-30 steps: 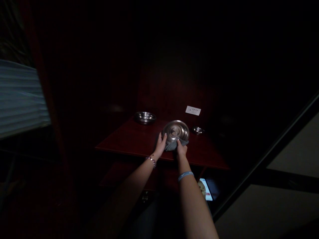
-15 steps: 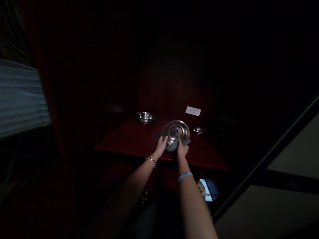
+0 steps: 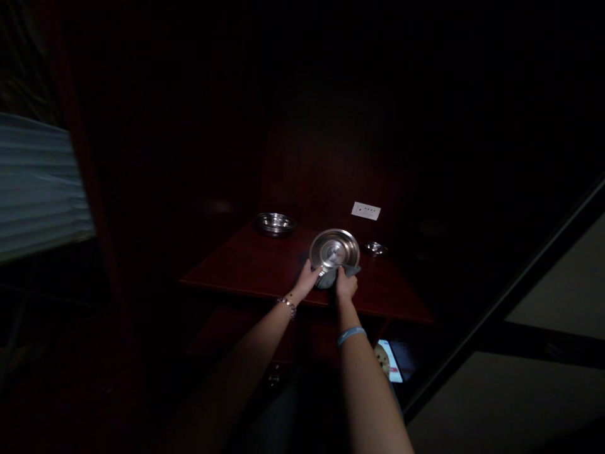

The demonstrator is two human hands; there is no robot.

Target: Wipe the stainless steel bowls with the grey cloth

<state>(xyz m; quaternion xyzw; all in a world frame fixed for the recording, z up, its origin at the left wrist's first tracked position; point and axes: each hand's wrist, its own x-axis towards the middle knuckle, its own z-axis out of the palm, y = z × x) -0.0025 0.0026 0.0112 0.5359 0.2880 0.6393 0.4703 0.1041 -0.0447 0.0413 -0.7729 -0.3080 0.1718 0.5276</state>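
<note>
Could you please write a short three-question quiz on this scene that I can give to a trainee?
1. Multiple choice: where does the stack of metal bowls stand relative to the held metal dish, as the wearer sees it?
A) To its left
B) To its right
C) Inside it

2. True or false: the right hand holds a gray cloth against the held metal dish.

3. Fill in the blank: the bracelet is worn on the ____ wrist.

Key:
1. A
2. True
3. left
</note>
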